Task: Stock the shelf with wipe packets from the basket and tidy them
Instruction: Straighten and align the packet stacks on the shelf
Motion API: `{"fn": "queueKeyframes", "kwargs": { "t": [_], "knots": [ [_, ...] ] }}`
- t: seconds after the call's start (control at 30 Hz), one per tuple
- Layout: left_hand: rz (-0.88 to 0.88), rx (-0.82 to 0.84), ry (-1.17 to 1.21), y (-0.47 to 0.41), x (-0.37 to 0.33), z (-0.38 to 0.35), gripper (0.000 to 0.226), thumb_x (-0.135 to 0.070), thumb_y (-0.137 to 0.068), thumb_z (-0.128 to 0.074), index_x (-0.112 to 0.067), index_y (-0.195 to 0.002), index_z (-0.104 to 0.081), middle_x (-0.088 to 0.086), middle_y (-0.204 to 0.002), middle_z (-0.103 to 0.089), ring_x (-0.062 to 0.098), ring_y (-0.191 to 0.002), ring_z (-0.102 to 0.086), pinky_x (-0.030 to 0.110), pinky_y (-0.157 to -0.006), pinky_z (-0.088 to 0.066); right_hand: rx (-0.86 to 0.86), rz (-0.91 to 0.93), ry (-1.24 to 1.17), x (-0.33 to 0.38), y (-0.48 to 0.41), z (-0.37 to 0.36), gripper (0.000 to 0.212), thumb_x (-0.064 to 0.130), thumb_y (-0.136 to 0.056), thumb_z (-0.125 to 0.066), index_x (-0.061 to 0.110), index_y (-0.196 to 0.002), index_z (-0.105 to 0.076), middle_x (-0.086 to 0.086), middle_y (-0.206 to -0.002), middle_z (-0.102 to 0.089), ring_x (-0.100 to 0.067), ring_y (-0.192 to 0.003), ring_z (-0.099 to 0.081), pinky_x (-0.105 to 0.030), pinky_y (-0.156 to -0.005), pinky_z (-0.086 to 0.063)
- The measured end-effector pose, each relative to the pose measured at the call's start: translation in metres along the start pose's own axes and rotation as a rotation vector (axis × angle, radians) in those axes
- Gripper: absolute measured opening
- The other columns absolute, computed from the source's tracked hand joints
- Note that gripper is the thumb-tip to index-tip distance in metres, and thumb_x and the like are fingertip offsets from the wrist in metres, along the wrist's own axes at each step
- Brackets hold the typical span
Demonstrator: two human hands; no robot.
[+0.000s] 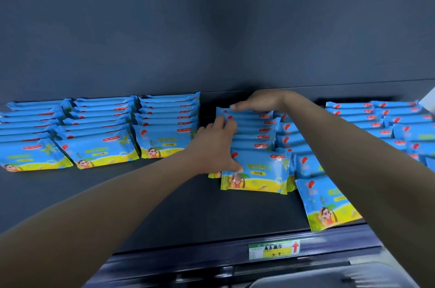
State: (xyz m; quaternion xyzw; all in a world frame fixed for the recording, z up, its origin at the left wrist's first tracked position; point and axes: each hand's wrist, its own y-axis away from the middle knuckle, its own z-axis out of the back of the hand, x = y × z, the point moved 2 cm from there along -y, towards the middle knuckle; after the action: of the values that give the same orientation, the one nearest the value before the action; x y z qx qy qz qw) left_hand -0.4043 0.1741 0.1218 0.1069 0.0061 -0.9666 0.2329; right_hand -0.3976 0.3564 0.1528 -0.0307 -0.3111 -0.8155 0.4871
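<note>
Blue-and-yellow wipe packets lie in overlapping rows on the dark shelf [179, 203]. My left hand [215, 146] presses against the left side of the middle row of packets [256, 158], thumb on the front packet. My right hand [261, 100] lies flat over the back end of that same row, fingers pointing left. Three neat rows [98, 132] sit to the left. More packets [381, 122] lie on the right, partly hidden by my right forearm. One loose packet [327, 203] rests askew near the shelf's front edge.
A price label with a red arrow [274, 248] sits on the shelf's front rail. The dark back wall [211, 28] rises behind the rows. A grey basket rim [329, 278] shows at the bottom right. A bare gap of shelf separates the left rows from the middle row.
</note>
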Motion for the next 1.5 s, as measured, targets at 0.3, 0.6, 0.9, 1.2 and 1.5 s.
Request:
{"fn": "queueKeyframes", "kwargs": {
  "t": [0.3,0.6,0.9,1.2,1.5],
  "knots": [
    [0.098,-0.267,-0.317,-0.012,0.005,0.006,0.071,-0.047,-0.079,-0.057,-0.010,-0.134,-0.032,0.010,-0.125,-0.039,0.028,-0.111,-0.044,0.040,-0.094,-0.034,-0.302,0.204,-0.306,0.016,-0.001,0.006,0.024,0.027,-0.092,-0.056,0.013,-0.107,-0.068,0.002,-0.103,-0.062,-0.011,-0.097,-0.054,-0.022,-0.083,-0.038],
    [0.147,-0.191,-0.318,-0.020,0.017,0.001,0.096,-0.063,-0.075,-0.057,-0.009,-0.144,-0.018,0.015,-0.142,-0.024,0.033,-0.137,-0.020,0.048,-0.117,-0.004,-0.471,-0.072,-0.472,-0.003,0.001,0.008,0.022,0.011,-0.096,-0.038,0.001,-0.097,-0.058,-0.012,-0.096,-0.054,-0.022,-0.088,-0.050,-0.028,-0.075,-0.039],
    [0.154,-0.019,-0.232,-0.032,0.031,0.012,0.110,-0.059,-0.075,-0.061,-0.006,-0.149,0.001,0.016,-0.156,-0.006,0.030,-0.146,-0.001,0.045,-0.116,0.011,-0.305,-0.103,-0.969,-0.004,0.006,-0.013,0.025,0.027,-0.098,-0.045,0.007,-0.109,-0.057,-0.010,-0.104,-0.065,-0.025,-0.094,-0.064,-0.041,-0.088,-0.054],
    [0.161,-0.016,-0.281,-0.031,0.033,0.011,0.111,-0.068,-0.077,-0.052,-0.003,-0.148,0.002,0.017,-0.157,0.001,0.030,-0.146,0.002,0.047,-0.114,0.015,-0.316,-0.153,-0.953,0.005,0.006,-0.011,0.024,0.025,-0.098,-0.040,0.008,-0.096,-0.057,-0.017,-0.113,-0.064,-0.032,-0.102,-0.065,-0.049,-0.093,-0.052],
    [0.120,0.022,-0.219,-0.029,0.035,0.013,0.104,-0.066,-0.081,-0.050,-0.009,-0.149,0.005,0.015,-0.158,0.007,0.033,-0.146,0.008,0.046,-0.116,0.013,-0.349,-0.157,-1.191,0.003,0.009,-0.011,0.024,0.019,-0.100,-0.036,0.005,-0.095,-0.055,-0.015,-0.100,-0.062,-0.027,-0.085,-0.063,-0.040,-0.078,-0.054]
  ]
}}
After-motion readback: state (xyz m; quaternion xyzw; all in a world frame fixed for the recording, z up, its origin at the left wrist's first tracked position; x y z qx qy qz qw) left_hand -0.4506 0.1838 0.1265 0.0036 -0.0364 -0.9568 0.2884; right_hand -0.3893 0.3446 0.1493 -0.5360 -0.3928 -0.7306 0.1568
